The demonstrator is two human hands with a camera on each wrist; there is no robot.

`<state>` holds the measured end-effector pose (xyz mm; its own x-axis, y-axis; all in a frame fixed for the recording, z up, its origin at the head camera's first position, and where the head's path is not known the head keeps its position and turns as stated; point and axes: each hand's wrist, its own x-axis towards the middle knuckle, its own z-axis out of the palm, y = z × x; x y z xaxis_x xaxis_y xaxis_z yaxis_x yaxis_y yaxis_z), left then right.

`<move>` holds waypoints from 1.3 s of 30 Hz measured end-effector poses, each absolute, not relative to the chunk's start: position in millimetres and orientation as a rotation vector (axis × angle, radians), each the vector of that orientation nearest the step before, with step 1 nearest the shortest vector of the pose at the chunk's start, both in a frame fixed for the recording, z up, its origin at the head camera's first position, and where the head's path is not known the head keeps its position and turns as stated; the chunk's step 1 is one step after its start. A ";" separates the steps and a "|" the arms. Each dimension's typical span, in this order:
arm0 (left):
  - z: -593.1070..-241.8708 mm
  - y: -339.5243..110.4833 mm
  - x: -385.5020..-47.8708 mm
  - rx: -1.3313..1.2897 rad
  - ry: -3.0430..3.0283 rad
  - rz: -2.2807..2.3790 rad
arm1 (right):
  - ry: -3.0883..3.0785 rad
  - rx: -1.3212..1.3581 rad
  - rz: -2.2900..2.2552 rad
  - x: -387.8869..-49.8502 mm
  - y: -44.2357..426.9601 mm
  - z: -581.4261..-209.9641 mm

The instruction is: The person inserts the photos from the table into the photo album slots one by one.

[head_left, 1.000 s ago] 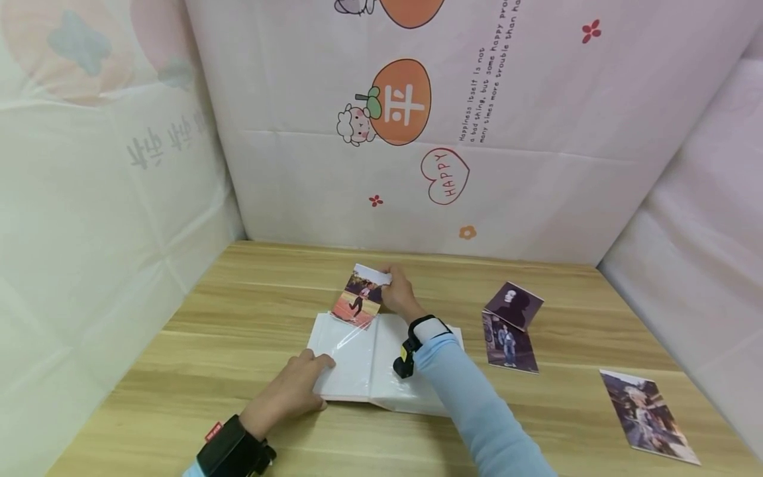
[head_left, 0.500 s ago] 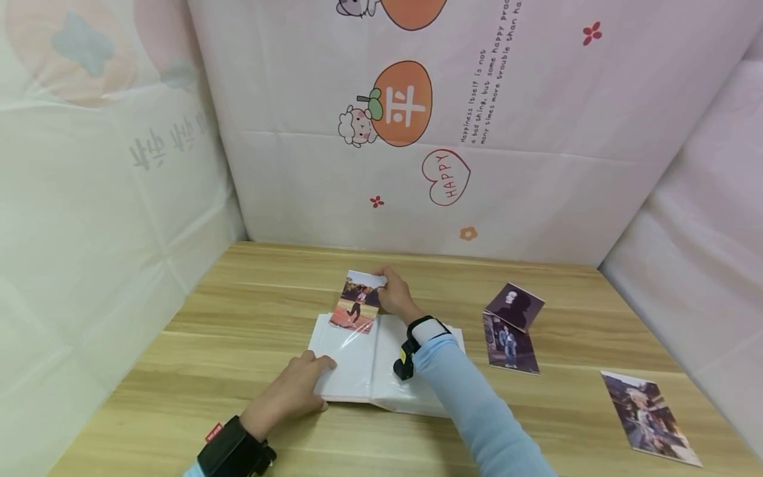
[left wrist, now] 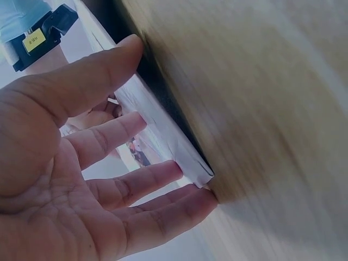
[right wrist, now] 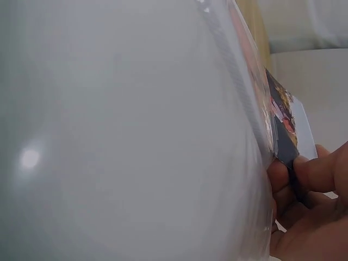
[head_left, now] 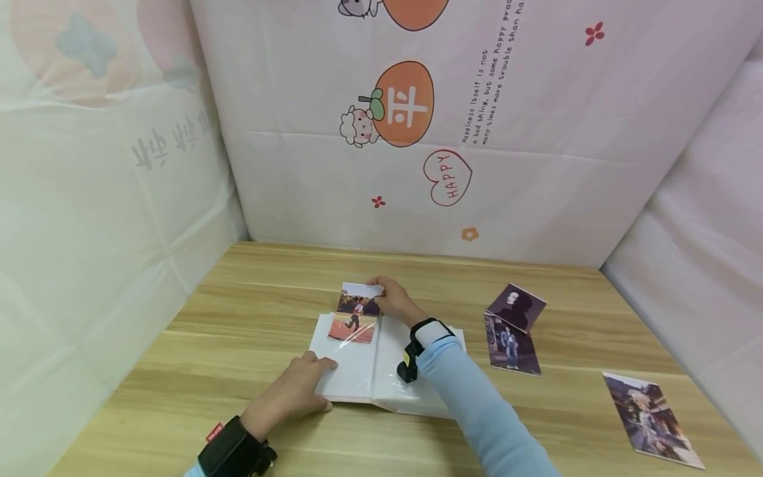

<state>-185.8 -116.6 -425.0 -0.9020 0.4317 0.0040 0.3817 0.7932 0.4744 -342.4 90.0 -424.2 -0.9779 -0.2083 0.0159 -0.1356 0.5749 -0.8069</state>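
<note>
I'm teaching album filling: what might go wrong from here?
The running-figure photo is only partly under the plastic of the photo album; pushing might crease it. The right hand pinches near one upper corner, so the photo could skew. The left hand touches only the left side, so the album might pivot.

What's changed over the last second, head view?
The running-figure photo has slid toward the wearer, straightened, and now lies farther over the album's left page. The right hand moved with it, pinching throughout; nothing was released. Unchanged: left hand at the album's edge, album, three loose photos on the right.
</note>
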 end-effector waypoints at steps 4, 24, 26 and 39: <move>-425.6 -116.3 -185.8 0.653 2.879 0.728 | 2.713 -0.323 -1.337 -341.2 91.0 -423.8; -427.5 -115.5 -186.8 0.657 2.886 0.713 | 2.730 -0.475 -1.246 -337.3 93.1 -427.8; -427.7 -115.6 -186.7 0.666 2.897 0.716 | 2.725 -0.470 -1.231 -336.8 92.3 -427.7; -428.7 -114.6 -187.3 0.666 2.894 0.693 | 2.618 -0.487 -1.195 -334.3 93.3 -427.6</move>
<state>-187.3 -114.6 -428.7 -0.9005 0.4346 0.0119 0.3929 0.8018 0.4502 -334.3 93.3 -427.6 -0.9203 -0.3861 -0.0627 -0.2056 0.6138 -0.7622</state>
